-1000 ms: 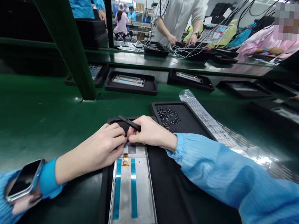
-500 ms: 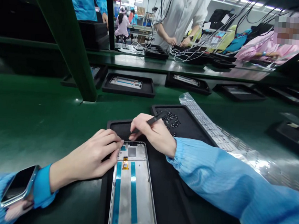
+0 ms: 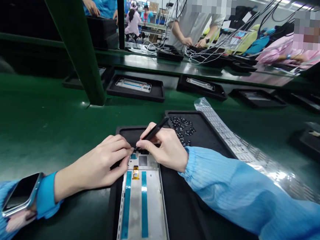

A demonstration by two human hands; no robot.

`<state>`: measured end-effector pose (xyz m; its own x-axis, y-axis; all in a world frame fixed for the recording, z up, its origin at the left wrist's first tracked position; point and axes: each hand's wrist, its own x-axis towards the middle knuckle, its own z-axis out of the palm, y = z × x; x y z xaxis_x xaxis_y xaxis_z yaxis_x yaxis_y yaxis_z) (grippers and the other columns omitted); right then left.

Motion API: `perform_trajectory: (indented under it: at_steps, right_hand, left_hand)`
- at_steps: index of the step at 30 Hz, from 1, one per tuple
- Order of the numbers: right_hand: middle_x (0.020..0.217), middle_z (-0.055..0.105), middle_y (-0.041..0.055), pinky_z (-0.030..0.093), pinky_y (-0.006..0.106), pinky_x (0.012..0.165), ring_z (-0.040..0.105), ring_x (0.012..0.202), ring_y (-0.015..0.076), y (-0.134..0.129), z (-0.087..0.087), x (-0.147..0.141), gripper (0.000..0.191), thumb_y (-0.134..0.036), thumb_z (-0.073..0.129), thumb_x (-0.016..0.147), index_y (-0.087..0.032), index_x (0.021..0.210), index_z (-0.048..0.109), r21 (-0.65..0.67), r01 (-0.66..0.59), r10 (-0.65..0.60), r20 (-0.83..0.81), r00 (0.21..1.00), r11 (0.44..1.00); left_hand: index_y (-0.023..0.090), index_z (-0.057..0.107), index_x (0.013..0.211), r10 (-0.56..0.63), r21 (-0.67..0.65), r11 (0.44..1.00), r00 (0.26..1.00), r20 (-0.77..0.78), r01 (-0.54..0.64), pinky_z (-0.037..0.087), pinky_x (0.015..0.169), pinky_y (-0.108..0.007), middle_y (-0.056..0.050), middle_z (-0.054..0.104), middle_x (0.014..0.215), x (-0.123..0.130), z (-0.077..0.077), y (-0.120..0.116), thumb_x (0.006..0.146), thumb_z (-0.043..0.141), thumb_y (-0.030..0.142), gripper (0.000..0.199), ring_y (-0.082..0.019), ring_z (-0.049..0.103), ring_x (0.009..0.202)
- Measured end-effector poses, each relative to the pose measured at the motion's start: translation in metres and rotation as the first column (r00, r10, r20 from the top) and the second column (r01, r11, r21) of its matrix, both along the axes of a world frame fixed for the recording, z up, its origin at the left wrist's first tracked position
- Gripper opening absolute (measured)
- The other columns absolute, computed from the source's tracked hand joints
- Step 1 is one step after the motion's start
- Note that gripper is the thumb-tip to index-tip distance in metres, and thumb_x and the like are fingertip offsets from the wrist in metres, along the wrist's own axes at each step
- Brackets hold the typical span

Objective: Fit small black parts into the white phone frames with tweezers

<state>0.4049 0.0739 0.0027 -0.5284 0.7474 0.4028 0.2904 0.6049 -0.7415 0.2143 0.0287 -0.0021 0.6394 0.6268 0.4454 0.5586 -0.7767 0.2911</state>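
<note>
A silver phone frame (image 3: 135, 206) with two blue strips and a small orange flex piece lies in a black tray (image 3: 113, 220). My left hand (image 3: 105, 162) is closed at the frame's upper left corner, fingertips pressed against the edge there. My right hand (image 3: 165, 144) grips black tweezers (image 3: 156, 129) and holds their lower end down at the frame's top edge, beside my left fingertips. The tweezers' tips are hidden by my fingers, so I cannot tell whether they hold a part.
A second black tray (image 3: 211, 133) behind my right hand holds many small black parts (image 3: 181, 125). Right of it lies a long clear plastic strip (image 3: 221, 121). Trays with phone frames (image 3: 133, 84) stand further back. A green post (image 3: 79, 47) rises at left; co-workers stand across the bench.
My right hand has turned and come slightly lower, bringing the tweezers more upright against the frame's top edge. My left hand stays at the corner.
</note>
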Motion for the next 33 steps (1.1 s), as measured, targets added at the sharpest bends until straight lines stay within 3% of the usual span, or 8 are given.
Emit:
perform_trajectory:
  at_steps: [5, 11, 13, 16, 19, 29, 33]
  right_hand:
    - [0.069, 0.057, 0.0015, 0.046, 0.019, 0.056, 0.056, 0.059, 0.0092, -0.001, -0.004, -0.0027, 0.017, -0.025, 0.059, 0.082, -0.011, 0.073, 0.057, 0.113, 0.003, -0.004, 0.005, 1.0, 0.994]
    - [0.072, 0.059, 0.0039, 0.047, 0.023, 0.063, 0.058, 0.066, 0.0124, -0.0027, -0.0076, -0.0072, 0.012, -0.02, 0.054, 0.084, -0.013, 0.074, 0.056, 0.344, -0.064, 0.05, 0.049, 0.998, 0.937]
    - [0.07, 0.059, 0.0029, 0.047, 0.022, 0.062, 0.058, 0.063, 0.0117, -0.0033, -0.0055, -0.0067, 0.012, -0.02, 0.054, 0.083, -0.013, 0.073, 0.055, 0.293, -0.041, 0.036, 0.023, 0.999, 0.955]
    - [0.066, 0.058, 0.0007, 0.046, 0.022, 0.057, 0.057, 0.058, 0.0105, -0.0046, -0.0013, -0.0045, 0.014, -0.022, 0.056, 0.082, -0.014, 0.071, 0.053, 0.103, 0.06, -0.058, -0.03, 0.998, 0.993]
    - [0.064, 0.058, 0.0002, 0.047, 0.022, 0.056, 0.057, 0.057, 0.0106, -0.0058, 0.0006, -0.0029, 0.014, -0.023, 0.058, 0.08, -0.014, 0.07, 0.054, 0.002, 0.11, -0.11, -0.021, 0.994, 0.994]
    - [0.065, 0.058, 0.0003, 0.048, 0.022, 0.059, 0.057, 0.059, 0.0109, -0.0042, -0.0011, -0.0039, 0.012, -0.021, 0.059, 0.079, -0.014, 0.07, 0.055, 0.021, 0.085, -0.085, -0.003, 0.996, 0.996]
    - [0.069, 0.059, 0.0015, 0.048, 0.023, 0.059, 0.057, 0.061, 0.0112, -0.0077, -0.0054, -0.004, 0.012, -0.022, 0.057, 0.08, -0.015, 0.07, 0.056, 0.103, 0.052, -0.054, 0.018, 0.998, 0.993]
  left_hand:
    - [0.008, 0.064, 0.086, -0.001, 0.007, 1.0, 1.0, -0.002, 0.001, 0.046, 0.076, -0.034, -0.011, 0.064, 0.087, 0.0011, -0.0001, -0.0004, 0.085, 0.045, 0.008, 0.019, -0.021, 0.056, 0.089]
    - [0.007, 0.063, 0.083, 0.001, -0.004, 1.0, 1.0, -0.015, -0.001, 0.046, 0.071, -0.034, -0.011, 0.061, 0.079, 0.0008, 0.0, 0.0005, 0.086, 0.044, 0.009, 0.019, -0.02, 0.055, 0.083]
    - [0.008, 0.062, 0.085, -0.002, 0.003, 1.0, 1.0, -0.012, 0.002, 0.046, 0.071, -0.034, -0.011, 0.061, 0.081, 0.0002, -0.0002, 0.001, 0.086, 0.044, 0.009, 0.018, -0.02, 0.055, 0.083]
    - [0.008, 0.062, 0.09, -0.01, 0.016, 1.0, 1.0, -0.011, 0.01, 0.047, 0.073, -0.034, -0.011, 0.063, 0.086, -0.0004, -0.001, 0.0015, 0.086, 0.044, 0.009, 0.018, -0.02, 0.056, 0.087]
    - [0.008, 0.062, 0.09, -0.006, 0.027, 1.0, 1.0, -0.012, 0.006, 0.047, 0.074, -0.033, -0.011, 0.063, 0.089, -0.0007, -0.0019, 0.0015, 0.085, 0.045, 0.009, 0.018, -0.021, 0.056, 0.09]
    - [0.009, 0.063, 0.089, 0.006, 0.012, 1.0, 1.0, -0.013, -0.005, 0.049, 0.075, -0.035, -0.011, 0.064, 0.088, 0.0001, -0.0016, 0.0014, 0.086, 0.043, 0.011, 0.02, -0.02, 0.056, 0.088]
    - [0.012, 0.062, 0.091, 0.018, 0.018, 1.0, 1.0, -0.018, -0.018, 0.049, 0.074, -0.036, -0.01, 0.064, 0.088, -0.0003, 0.0004, 0.0034, 0.086, 0.043, 0.011, 0.02, -0.021, 0.056, 0.089]
